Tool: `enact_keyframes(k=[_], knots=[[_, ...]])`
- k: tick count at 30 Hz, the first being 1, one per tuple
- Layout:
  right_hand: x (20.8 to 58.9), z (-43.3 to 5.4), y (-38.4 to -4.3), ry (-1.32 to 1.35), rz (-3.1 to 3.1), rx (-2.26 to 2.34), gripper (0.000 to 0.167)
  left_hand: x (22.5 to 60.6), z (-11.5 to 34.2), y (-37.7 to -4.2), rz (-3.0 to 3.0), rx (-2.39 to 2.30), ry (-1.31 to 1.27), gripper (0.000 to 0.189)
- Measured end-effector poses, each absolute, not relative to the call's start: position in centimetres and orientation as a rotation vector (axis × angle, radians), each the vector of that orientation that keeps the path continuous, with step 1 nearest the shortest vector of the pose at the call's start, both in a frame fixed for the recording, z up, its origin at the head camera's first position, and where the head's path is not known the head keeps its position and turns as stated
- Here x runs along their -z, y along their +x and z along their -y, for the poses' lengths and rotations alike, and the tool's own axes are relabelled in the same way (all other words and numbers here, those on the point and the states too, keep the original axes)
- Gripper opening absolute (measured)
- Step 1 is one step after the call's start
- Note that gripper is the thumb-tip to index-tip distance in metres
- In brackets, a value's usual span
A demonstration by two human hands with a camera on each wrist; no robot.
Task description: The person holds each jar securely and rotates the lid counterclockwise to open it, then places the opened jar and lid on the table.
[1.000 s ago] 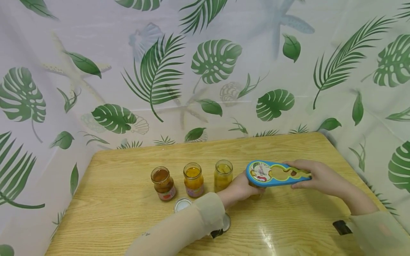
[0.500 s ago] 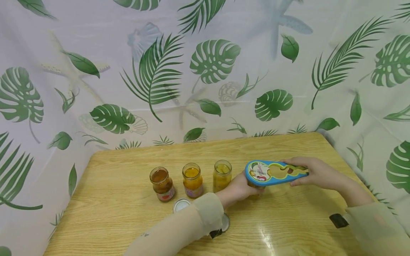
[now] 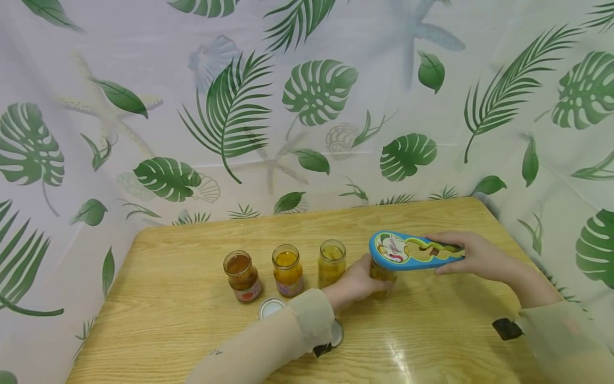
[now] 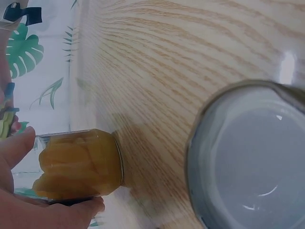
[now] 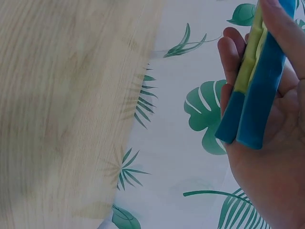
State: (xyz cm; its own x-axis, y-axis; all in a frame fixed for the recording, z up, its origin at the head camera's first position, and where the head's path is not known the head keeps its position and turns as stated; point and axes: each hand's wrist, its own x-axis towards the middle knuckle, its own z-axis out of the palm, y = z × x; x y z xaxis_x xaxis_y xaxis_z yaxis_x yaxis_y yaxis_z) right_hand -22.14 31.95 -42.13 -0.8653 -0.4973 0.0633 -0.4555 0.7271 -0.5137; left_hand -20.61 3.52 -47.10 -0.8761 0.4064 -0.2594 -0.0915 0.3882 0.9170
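Note:
My left hand (image 3: 355, 280) grips a glass jar (image 4: 90, 164) of yellow-orange fruit chunks standing at the right end of a row of jars. In the left wrist view its thumb and fingers lie on either side of the jar's upper part. A blue and yellow jar opener (image 3: 414, 252) lies with its round, labelled head over the jar's top and hides the mouth. The right hand (image 3: 484, 260) holds the opener's far end, thumb on one side and fingers on the other. Its two handles (image 5: 262, 90) show close together in the right wrist view.
Three lidless jars stand to the left: one reddish-brown (image 3: 243, 280), one orange (image 3: 289, 272) and one yellow-green (image 3: 332, 261). A metal lid (image 3: 272, 308) lies before them, and another lid (image 3: 338, 333) shows beside the left sleeve. Patterned cloth (image 3: 312, 133) hangs behind the wooden table (image 3: 158, 298).
The jar opener's head has risen and tilted slightly, so more of the jar beneath it shows. My left hand keeps its grip on the jar.

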Motion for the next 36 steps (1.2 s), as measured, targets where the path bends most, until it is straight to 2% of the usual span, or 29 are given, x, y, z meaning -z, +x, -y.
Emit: enact_keyframes(k=[16,28,36], knots=[[42.0,-32.6,-21.2,-0.823,-2.868,0.829,0.073,46.6,-3.3,-20.4,-2.229,-1.476,0.293,0.067],[41.3,-33.4,-20.0,-0.723,-2.741,0.943,0.07,46.7,-3.3,-20.5,-2.251,-1.451,0.296,0.061],[40.8,-34.4,-19.8,-0.877,-2.506,1.053,0.063,46.8,-3.4,-20.7,-2.314,-1.395,0.314,0.06]])
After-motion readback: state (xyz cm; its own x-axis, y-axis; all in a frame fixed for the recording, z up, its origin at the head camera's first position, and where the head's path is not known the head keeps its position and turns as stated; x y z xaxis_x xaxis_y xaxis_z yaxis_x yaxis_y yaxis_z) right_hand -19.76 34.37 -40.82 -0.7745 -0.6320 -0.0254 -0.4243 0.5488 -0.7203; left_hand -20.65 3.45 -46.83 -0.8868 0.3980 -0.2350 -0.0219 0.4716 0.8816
